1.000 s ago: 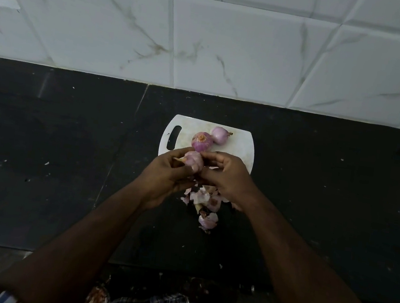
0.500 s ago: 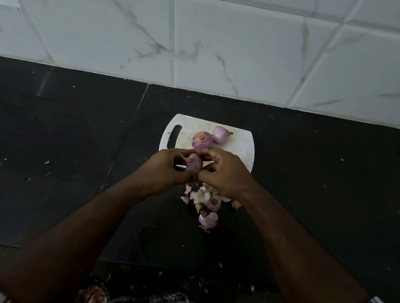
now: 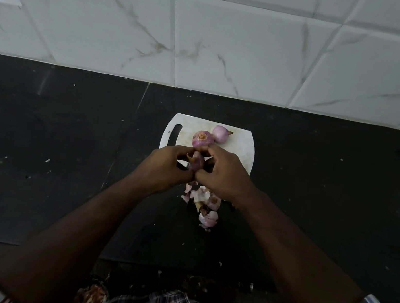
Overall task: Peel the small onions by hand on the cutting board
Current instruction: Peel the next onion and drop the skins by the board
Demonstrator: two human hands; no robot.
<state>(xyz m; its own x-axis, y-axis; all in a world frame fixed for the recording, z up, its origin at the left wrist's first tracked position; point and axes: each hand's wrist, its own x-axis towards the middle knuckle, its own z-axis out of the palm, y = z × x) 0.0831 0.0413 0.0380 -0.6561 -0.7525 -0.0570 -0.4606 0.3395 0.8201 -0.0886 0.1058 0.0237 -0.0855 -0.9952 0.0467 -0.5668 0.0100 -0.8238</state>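
Small purple onion (image 3: pixel 197 160) pinched at frame centre between left hand (image 3: pixel 166 166) and right hand (image 3: pixel 224 172), fingers curled round it, likely to strip skin. Held over white plastic cutting board (image 3: pixel 241 148), above pale peel scraps (image 3: pixel 206 204) on black counter (image 3: pixel 65 159).

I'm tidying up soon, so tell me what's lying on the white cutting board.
Two small onions lie on the cutting board, touching. Both hands, holding a third onion, cover its near edge, so anything there is hidden.
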